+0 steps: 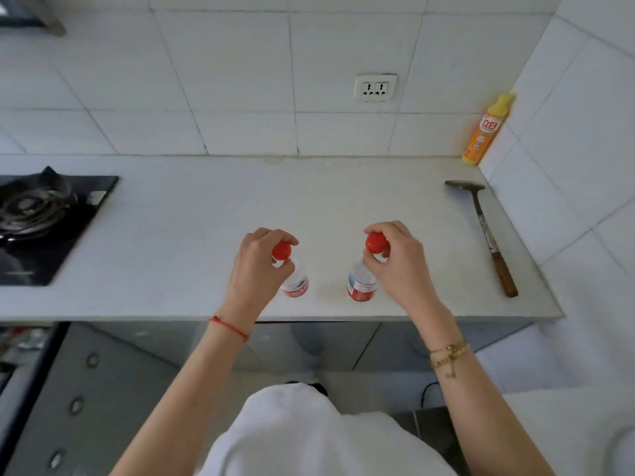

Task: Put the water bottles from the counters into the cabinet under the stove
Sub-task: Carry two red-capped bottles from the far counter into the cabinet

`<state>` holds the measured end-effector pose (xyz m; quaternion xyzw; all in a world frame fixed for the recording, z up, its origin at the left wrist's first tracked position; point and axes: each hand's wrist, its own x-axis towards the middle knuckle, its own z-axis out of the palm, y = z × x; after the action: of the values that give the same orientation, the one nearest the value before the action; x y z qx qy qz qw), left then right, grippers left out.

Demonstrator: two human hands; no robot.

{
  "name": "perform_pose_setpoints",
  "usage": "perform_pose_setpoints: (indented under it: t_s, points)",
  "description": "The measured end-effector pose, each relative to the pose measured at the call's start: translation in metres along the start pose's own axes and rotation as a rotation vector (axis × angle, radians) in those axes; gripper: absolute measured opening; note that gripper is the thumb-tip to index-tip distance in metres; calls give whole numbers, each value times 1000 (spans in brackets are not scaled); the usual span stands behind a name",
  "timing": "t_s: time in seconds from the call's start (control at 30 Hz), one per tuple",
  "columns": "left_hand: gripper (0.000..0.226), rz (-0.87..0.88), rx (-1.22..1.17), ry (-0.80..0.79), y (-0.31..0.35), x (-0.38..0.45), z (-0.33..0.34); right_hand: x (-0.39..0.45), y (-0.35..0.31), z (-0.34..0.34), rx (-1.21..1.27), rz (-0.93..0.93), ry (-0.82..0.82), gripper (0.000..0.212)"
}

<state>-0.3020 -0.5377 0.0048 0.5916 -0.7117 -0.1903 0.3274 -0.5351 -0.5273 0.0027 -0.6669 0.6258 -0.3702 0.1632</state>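
Two small clear plastic water bottles with red caps and red-and-white labels stand upright, side by side and apart, near the front edge of the white counter (192,214). My left hand (256,266) pinches the neck of the left bottle (294,285) just under its cap; my right hand (395,259) pinches the neck of the right bottle (360,286) the same way. Each bottle's long axis runs vertical, so it hangs straight below the fingers that hold it.

The black glass gas stove (44,225) lies to the far left, well apart from both bottles; my left hand is the nearer one to it. The cabinet beneath it is the goal, so I judge that the carry runs leftward and down. At the lower left, grey door panels with ring pulls (77,405) show blurred, and I cannot tell which belongs under the stove or whether it stands open. The bottle bases are partly masked by my hands, so contact with the counter is unclear.
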Motion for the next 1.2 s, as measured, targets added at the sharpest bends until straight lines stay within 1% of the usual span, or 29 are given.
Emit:
perform_pose_setpoints:
  t_s: [0.1,0.23,0.37,0.47,0.63,0.8,0.93,1.2]
  points:
    - [34,-67,34,84,2,-60,-19,-33,-12,4,23,-70,-89,28]
    - [30,-207,62,188,12,-148,-43,-83,-34,9,69,-170,-193,25]
    - [30,-340,124,251,14,-238,-67,-134,-61,19,111,-244,-303,24]
    - [29,-447,160,302,16,-300,-83,-170,-86,30,149,-288,-415,25]
    - [27,-571,163,410,17,-394,-114,-228,-136,53,208,-395,-570,24]
    - [30,-685,197,511,3,-479,-152,-285,-195,89,239,-518,-683,21]
    - [31,-775,213,577,-18,-545,-190,-336,-247,127,255,-561,-756,21]
    - [34,-876,253,599,-77,-643,-277,-430,-349,215,279,-589,-831,22]
